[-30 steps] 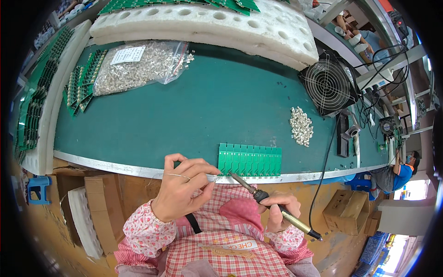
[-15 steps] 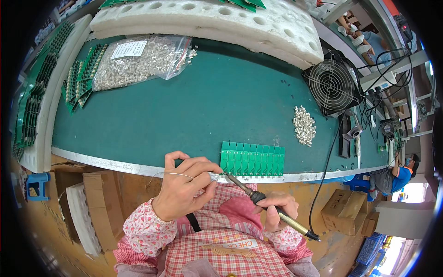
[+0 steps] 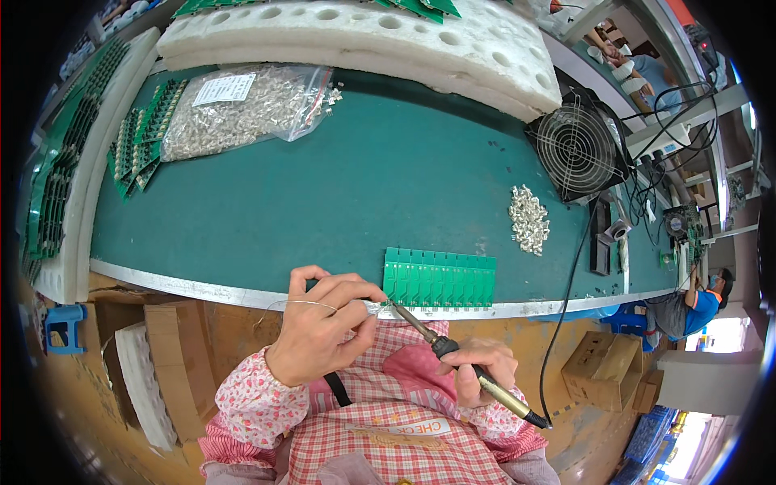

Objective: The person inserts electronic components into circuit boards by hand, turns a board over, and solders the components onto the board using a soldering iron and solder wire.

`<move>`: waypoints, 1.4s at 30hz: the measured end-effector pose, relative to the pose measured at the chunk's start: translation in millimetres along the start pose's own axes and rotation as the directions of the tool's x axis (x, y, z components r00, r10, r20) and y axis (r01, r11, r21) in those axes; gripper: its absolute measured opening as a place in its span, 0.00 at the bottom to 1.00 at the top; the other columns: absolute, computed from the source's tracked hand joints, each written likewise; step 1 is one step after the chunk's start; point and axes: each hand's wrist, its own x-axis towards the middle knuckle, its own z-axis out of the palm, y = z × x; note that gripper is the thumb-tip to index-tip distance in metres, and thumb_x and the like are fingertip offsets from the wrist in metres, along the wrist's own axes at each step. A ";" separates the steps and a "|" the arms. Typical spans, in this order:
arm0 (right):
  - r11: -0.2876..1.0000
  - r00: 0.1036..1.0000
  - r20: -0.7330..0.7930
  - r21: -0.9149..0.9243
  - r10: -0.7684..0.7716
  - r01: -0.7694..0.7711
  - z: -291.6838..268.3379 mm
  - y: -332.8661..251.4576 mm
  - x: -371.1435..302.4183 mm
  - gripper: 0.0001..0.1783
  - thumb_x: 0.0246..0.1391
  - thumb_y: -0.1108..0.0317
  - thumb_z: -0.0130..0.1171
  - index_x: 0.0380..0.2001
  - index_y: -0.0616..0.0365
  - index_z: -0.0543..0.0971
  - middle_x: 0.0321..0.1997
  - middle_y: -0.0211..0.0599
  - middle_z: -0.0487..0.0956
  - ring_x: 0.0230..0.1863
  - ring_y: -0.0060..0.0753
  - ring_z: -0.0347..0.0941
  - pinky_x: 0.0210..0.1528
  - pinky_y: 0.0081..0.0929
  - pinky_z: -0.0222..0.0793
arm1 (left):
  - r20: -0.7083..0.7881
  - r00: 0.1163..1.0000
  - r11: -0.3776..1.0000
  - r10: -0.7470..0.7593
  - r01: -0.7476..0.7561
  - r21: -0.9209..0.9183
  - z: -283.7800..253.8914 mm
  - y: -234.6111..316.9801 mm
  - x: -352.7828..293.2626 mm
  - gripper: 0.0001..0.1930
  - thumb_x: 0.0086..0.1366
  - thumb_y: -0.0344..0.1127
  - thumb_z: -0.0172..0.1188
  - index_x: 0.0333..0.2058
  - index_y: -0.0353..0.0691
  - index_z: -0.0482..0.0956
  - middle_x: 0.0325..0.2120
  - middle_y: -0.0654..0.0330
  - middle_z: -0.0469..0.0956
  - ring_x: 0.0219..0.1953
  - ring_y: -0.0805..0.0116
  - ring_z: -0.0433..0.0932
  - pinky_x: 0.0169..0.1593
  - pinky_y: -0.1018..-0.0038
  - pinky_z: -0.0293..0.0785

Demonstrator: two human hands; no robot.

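A green circuit board panel (image 3: 440,277) lies at the table's front edge, its row of contacts facing me. My right hand (image 3: 482,368) grips a soldering iron (image 3: 485,380) by its handle, and the tip meets the panel's near left corner. From the left, my left hand (image 3: 327,323) is closed, pinching thin solder wire (image 3: 303,302) whose end sits close to the iron's tip. Loose wire curls out behind that hand. The exact contact point is too small to make out.
Small metal parts lie in a pile (image 3: 529,220) at the right, near a black fan (image 3: 578,149). A plastic bag of similar parts (image 3: 242,113) and stacked boards (image 3: 145,133) are at the back left. White foam blocks (image 3: 364,44) line the back. The iron's cable (image 3: 559,323) hangs at the right.
The soldering iron's handle and my right hand have shifted slightly left, with the tip staying at the board's near left corner. My left hand stays nearly still.
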 end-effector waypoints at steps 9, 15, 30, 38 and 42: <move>0.915 0.990 -0.111 -0.384 0.088 -0.124 -39.7 5.7 19.6 0.08 0.50 0.78 0.53 0.34 0.62 0.78 0.28 0.41 0.81 0.28 0.36 0.78 0.31 0.26 0.73 | 0.002 1.000 0.999 0.005 -0.005 -0.036 -6.0 -0.1 7.1 0.09 0.47 0.25 0.62 0.20 0.42 0.69 0.36 0.66 0.80 0.38 0.67 0.77 0.44 0.66 0.58; 0.890 0.979 0.042 -0.426 0.202 -0.165 -63.4 39.9 19.2 0.30 0.36 0.88 0.55 0.48 0.60 0.69 0.45 0.46 0.79 0.48 0.48 0.73 0.51 0.33 0.68 | 0.106 0.981 0.960 -0.165 0.184 -0.210 -14.5 -2.8 15.7 0.12 0.47 0.23 0.62 0.31 0.41 0.71 0.37 0.63 0.81 0.41 0.64 0.77 0.47 0.67 0.61; 0.876 0.937 -0.115 -0.331 0.330 -0.350 -62.2 40.0 21.0 0.19 0.46 0.85 0.54 0.43 0.61 0.68 0.42 0.41 0.82 0.40 0.32 0.80 0.41 0.22 0.73 | 0.135 0.963 0.944 -0.232 0.257 -0.209 -5.6 -10.3 57.7 0.06 0.53 0.23 0.61 0.31 0.38 0.77 0.36 0.61 0.82 0.37 0.67 0.79 0.45 0.73 0.67; 0.891 0.944 -0.146 -0.313 0.297 -0.329 -59.6 39.1 26.0 0.18 0.47 0.84 0.57 0.42 0.61 0.69 0.40 0.40 0.82 0.41 0.31 0.80 0.42 0.21 0.73 | 0.148 0.953 0.926 -0.263 0.293 -0.239 -5.6 -13.3 59.6 0.08 0.54 0.20 0.59 0.34 0.35 0.78 0.36 0.60 0.81 0.37 0.70 0.78 0.44 0.76 0.72; 0.923 0.934 -0.261 -0.232 0.244 -0.306 -54.2 39.1 27.0 0.17 0.44 0.83 0.63 0.39 0.59 0.76 0.35 0.39 0.79 0.32 0.32 0.78 0.34 0.22 0.71 | 0.134 0.932 0.859 -0.336 0.362 -0.363 -0.1 -15.7 61.5 0.07 0.57 0.22 0.60 0.35 0.35 0.78 0.35 0.60 0.81 0.37 0.70 0.78 0.43 0.76 0.74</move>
